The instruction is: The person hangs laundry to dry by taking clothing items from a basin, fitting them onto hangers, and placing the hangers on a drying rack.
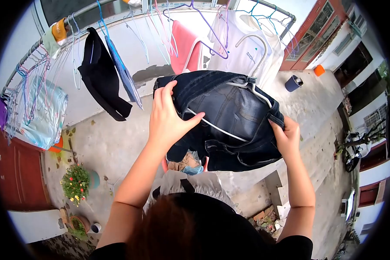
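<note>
Left hand [166,116]: grip spread wide against the jeans [231,106] | jeans: held up in front, white hanger [264,53] across the waist opening; probably best tensioned evenly both sides | right hand [289,135]: grip pinching their waist edge

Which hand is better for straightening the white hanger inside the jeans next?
Probably the left hand: its thumb stretches out close to the bar of the white hanger. The right hand pinches the waist of the jeans, so it could hold them steady.
</note>
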`<state>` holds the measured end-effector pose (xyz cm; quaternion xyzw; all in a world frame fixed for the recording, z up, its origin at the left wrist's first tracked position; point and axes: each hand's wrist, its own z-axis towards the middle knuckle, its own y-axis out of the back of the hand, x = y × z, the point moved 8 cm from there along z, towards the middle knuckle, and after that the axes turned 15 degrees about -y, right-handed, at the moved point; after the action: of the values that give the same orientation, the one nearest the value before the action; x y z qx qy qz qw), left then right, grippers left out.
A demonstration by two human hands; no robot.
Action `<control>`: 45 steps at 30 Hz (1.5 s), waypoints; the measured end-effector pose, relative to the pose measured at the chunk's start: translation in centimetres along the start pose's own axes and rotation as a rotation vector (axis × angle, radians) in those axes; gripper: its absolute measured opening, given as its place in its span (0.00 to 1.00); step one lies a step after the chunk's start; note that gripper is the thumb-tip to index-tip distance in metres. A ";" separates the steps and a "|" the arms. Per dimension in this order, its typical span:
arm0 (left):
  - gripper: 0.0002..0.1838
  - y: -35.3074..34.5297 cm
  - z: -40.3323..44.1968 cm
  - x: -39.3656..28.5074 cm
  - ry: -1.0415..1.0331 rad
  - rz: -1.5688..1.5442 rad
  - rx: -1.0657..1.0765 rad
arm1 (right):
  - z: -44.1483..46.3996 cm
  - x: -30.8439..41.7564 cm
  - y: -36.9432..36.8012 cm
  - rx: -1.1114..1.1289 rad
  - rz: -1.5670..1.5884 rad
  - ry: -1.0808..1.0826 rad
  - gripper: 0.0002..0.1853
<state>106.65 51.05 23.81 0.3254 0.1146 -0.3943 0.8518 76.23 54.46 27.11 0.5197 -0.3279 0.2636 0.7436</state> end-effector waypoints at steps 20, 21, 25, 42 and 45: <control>0.22 4.1 3.6 0.7 -0.210 -0.390 0.428 | -1.0 0.3 -0.4 0.000 -0.112 0.098 0.06; 0.28 4.9 3.4 -0.7 -0.337 -0.014 0.315 | -1.1 0.5 -0.6 0.020 -0.103 0.089 0.06; 0.24 2.9 1.9 0.4 -0.361 0.105 0.365 | -1.4 2.3 -1.3 0.074 -0.071 0.134 0.07; 0.12 24.4 -4.5 2.5 -0.049 0.339 -0.231 | -3.3 14.7 -6.6 0.717 -0.179 0.570 0.13; 0.12 27.2 -4.7 1.5 -0.136 0.434 -0.180 | -5.3 17.8 -10.4 0.764 -0.006 0.491 0.16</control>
<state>128.21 66.15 32.13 0.2379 0.0188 -0.2113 0.9478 96.48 56.99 33.12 0.6797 -0.0195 0.4789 0.5552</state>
